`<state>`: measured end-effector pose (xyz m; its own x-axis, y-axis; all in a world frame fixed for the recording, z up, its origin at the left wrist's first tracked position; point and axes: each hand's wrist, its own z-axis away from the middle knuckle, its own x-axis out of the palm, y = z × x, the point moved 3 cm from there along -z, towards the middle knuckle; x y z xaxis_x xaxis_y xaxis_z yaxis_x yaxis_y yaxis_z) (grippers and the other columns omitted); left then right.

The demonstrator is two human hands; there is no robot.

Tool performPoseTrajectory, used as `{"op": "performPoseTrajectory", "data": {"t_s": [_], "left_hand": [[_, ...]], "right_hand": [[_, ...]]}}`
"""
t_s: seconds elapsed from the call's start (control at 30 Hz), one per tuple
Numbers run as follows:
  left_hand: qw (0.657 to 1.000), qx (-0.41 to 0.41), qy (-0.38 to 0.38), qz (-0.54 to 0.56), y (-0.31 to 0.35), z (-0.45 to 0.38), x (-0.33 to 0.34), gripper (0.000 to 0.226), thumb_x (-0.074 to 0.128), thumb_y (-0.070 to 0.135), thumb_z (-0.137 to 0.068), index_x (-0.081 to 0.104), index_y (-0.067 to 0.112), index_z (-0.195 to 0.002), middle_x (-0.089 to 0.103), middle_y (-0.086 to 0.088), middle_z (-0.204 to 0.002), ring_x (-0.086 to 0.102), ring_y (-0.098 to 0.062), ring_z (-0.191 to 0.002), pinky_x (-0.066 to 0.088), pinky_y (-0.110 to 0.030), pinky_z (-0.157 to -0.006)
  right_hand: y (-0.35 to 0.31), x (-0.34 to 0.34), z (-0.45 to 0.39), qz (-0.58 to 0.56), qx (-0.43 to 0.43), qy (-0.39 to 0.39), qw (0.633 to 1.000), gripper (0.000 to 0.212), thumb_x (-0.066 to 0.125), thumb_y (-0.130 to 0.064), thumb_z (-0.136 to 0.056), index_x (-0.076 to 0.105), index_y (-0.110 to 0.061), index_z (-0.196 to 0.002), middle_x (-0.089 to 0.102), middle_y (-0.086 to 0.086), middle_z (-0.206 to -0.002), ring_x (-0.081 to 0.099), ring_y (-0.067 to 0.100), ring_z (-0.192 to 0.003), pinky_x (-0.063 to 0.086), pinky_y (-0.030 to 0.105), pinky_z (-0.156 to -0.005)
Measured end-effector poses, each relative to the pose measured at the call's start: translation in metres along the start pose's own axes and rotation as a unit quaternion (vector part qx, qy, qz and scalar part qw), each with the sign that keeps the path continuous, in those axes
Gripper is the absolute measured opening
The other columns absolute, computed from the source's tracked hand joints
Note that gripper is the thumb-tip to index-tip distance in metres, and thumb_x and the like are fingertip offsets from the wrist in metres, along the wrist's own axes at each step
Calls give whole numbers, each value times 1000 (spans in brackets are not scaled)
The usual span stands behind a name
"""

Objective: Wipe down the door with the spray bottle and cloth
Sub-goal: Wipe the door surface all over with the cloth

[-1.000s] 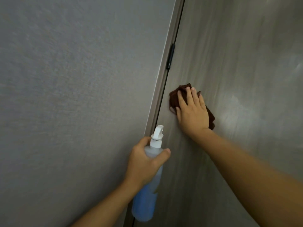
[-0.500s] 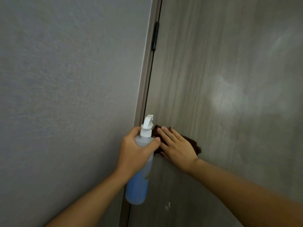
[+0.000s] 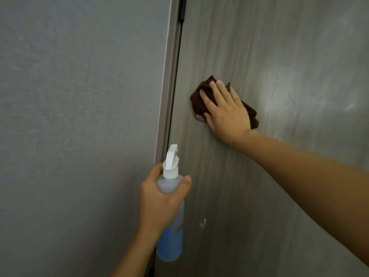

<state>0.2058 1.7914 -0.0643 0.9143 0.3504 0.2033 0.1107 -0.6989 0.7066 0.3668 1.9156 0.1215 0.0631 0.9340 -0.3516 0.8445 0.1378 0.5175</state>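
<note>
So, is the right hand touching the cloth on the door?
Touching. The head view shows the right hand lying flat on the dark brown cloth, fingers spread across it, pressing it against the door.

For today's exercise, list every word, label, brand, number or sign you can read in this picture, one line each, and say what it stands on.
None can be read.
spray bottle: no legible label; a small brownish mark shows on its side, too blurred to read.
door: wood grain and sheen only, no text.
cloth: plain dark brown, no tag in view.
wall: bare, no sign.
</note>
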Motion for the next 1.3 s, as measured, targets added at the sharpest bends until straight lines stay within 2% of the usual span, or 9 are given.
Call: {"op": "performPoseTrajectory", "data": {"t_s": [0.2,0.3,0.43,0.53,0.7,0.87,1.07,1.2,1.3], "left_hand": [[1000,-14,-8,-15,-9,11,-3,43,78,54,-66,71,24,-98,72,2,-77,69,-10,-66,55,-23,-60],[999,-10,-13,-43,-10,14,-4,45,79,54,-67,70,26,-100,72,5,-80,70,-10,-69,55,-22,-61],[998,-19,-16,-53,-14,20,-8,38,83,41,-73,69,31,-108,74,8,-89,73,-14,-81,60,-24,-68],[998,-36,-9,-48,-18,31,-11,31,87,34,-76,70,27,-101,73,5,-84,72,-14,-74,59,-25,-64],[998,-53,3,-32,-26,49,-7,43,79,52,-68,69,20,-95,71,2,-74,70,-13,-65,57,-27,-59],[999,-33,0,-39,-31,51,-6,42,79,50,-69,69,21,-98,72,3,-76,70,-12,-66,56,-24,-60],[999,-44,28,-14,-41,53,-12,42,80,49,-67,72,22,-98,74,-1,-80,72,-13,-70,56,-21,-63],[998,-37,19,-36,-42,54,-15,35,84,40,-72,72,28,-103,75,6,-86,73,-12,-77,56,-20,-66],[999,-29,7,-36,-40,58,-15,39,83,45,-71,71,28,-105,75,8,-88,73,-12,-79,57,-18,-66]], "right_hand": [[-42,21,44,-11,-56,-12,998,63,44,-42,-105,30,-18,-161,21,18,-168,15,34,-157,8,48,-128],[-74,48,80,-8,-113,-33,993,63,48,-45,-103,37,-17,-158,27,19,-166,22,35,-155,8,47,-127],[-100,66,110,20,-177,-91,980,62,32,-45,-105,26,-20,-161,15,16,-169,13,34,-157,-1,46,-126],[-94,55,99,16,-151,-93,984,65,40,-49,-102,32,-23,-160,19,17,-168,17,33,-157,2,45,-124],[-32,14,38,-33,-8,-31,999,68,44,-43,-104,23,-16,-163,10,21,-169,7,37,-158,1,46,-125],[-25,11,35,-38,41,0,998,65,37,-42,-105,23,-14,-162,10,22,-169,6,37,-158,8,52,-128],[-85,53,93,-39,-79,-43,995,60,35,-44,-106,30,-21,-161,19,21,-168,14,38,-156,6,50,-127],[-122,69,119,-8,-178,-75,981,59,29,-39,-100,51,-20,-151,38,20,-160,35,37,-150,20,49,-124],[-119,63,116,5,-217,-93,972,58,39,-40,-103,39,-23,-158,23,19,-167,21,35,-156,7,48,-126]]}}
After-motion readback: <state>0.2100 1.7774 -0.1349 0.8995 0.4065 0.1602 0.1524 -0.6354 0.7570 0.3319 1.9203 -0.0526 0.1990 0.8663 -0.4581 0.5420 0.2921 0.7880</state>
